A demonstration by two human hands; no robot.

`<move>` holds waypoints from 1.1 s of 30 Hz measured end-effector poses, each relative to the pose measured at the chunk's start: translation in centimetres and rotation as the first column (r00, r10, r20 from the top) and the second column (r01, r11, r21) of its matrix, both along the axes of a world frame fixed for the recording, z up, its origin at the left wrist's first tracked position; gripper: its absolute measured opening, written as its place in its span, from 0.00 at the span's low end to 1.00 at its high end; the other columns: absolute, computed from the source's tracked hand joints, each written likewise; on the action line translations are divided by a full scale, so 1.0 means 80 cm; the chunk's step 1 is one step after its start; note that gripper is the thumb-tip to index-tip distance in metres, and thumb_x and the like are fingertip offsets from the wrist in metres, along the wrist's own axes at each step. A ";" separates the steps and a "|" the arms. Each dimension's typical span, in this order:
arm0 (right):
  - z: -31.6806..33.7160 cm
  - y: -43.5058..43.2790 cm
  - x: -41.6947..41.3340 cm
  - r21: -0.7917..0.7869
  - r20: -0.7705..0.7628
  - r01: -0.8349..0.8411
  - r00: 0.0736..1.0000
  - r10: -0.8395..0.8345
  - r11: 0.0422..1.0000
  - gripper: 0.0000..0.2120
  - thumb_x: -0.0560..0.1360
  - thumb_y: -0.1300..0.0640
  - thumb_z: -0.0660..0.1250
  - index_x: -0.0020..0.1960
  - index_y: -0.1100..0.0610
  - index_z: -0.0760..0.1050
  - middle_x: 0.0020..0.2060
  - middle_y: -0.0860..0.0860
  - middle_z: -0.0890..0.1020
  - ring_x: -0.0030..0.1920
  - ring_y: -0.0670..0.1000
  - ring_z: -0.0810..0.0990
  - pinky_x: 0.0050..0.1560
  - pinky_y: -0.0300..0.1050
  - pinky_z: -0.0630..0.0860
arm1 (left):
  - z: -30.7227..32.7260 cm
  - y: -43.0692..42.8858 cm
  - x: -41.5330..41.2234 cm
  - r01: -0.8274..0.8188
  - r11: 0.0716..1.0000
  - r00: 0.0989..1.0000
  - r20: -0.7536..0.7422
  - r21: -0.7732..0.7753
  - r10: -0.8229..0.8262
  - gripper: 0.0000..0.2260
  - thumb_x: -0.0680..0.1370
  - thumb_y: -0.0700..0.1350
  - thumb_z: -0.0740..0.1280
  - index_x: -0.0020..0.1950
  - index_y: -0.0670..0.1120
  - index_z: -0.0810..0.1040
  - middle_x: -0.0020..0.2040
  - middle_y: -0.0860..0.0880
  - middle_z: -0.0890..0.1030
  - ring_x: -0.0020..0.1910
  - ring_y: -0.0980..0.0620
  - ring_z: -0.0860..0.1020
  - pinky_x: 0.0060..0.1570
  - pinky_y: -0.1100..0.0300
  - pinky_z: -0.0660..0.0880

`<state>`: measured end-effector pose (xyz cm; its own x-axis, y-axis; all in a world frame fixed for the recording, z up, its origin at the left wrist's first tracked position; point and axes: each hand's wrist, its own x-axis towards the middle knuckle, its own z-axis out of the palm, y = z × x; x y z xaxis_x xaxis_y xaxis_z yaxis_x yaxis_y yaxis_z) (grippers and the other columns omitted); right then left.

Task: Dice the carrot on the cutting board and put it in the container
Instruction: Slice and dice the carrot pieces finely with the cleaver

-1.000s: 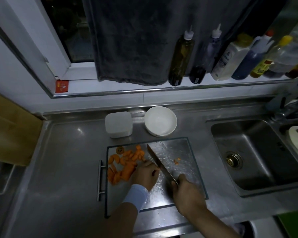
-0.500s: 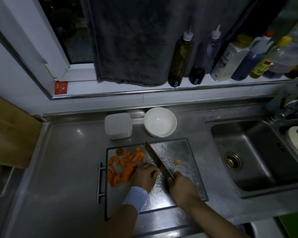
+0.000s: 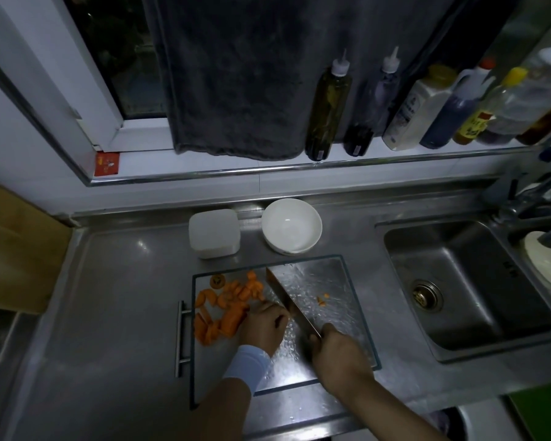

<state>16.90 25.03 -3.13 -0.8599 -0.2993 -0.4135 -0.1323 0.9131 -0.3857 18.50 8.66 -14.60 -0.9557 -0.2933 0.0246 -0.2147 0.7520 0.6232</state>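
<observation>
Head view: the cutting board (image 3: 334, 281) lies on the steel bench (image 3: 115, 297), and the carrot (image 3: 233, 308) is heaped in coarse chunks on its left half. Two small bits (image 3: 322, 299) lie apart on the right half. The knife (image 3: 291, 302) is held by the right hand (image 3: 337, 354), whose grip is closed round the handle. The blade runs diagonally away from the person, between the heap and the bare part of the board. The left hand (image 3: 263, 326) is set just left of the blade with its grip curled and its fingertips at the edge of the heap. Whether a piece is pinched beneath it cannot be told, since the hand covers that spot. The container (image 3: 213, 232) stands past the board's far left corner, beside a white bowl (image 3: 291, 229), and no carrot is seen in it.

Dicing is judged to be under way, with the chunks too large to count as dice. Each chunk is best laid flat side down so that rolling is prevented. The left fingertips should be tucked behind the knuckles, and the flat of the blade guided along them. The board looks wet, so pieces may slide; they should be pressed firmly and cut with short, controlled strokes. In this dim light the edge should be watched closely. The stray bits should be gathered before anything is moved to the container.
</observation>
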 end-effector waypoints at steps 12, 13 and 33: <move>-0.021 -0.015 -0.019 0.023 0.058 -0.035 0.998 0.034 0.999 0.15 0.83 0.48 0.55 0.62 0.55 0.72 0.55 0.54 0.82 0.57 0.54 0.80 0.54 0.42 0.73 | 0.004 -0.004 -0.002 0.005 1.000 0.999 0.050 0.020 -0.006 0.08 0.73 0.47 0.61 0.38 0.51 0.80 0.40 0.52 0.81 0.39 0.51 0.78 0.39 0.60 0.74; -0.021 -0.016 -0.022 0.012 0.063 -0.033 0.998 0.032 0.999 0.15 0.82 0.48 0.55 0.62 0.55 0.72 0.55 0.54 0.82 0.57 0.54 0.80 0.53 0.42 0.73 | 0.005 -0.004 -0.002 0.007 1.000 0.998 0.062 0.015 -0.008 0.08 0.74 0.47 0.62 0.39 0.51 0.80 0.40 0.52 0.81 0.40 0.51 0.78 0.39 0.60 0.74; 0.019 0.091 -0.088 0.118 -0.256 -0.201 0.940 0.225 0.972 0.09 0.78 0.44 0.59 0.52 0.48 0.66 0.45 0.50 0.83 0.45 0.53 0.82 0.41 0.45 0.71 | 0.108 0.019 -0.045 -0.628 0.729 0.756 -0.008 0.273 0.654 0.08 0.75 0.40 0.60 0.37 0.51 0.72 0.33 0.52 0.74 0.35 0.49 0.75 0.35 0.59 0.71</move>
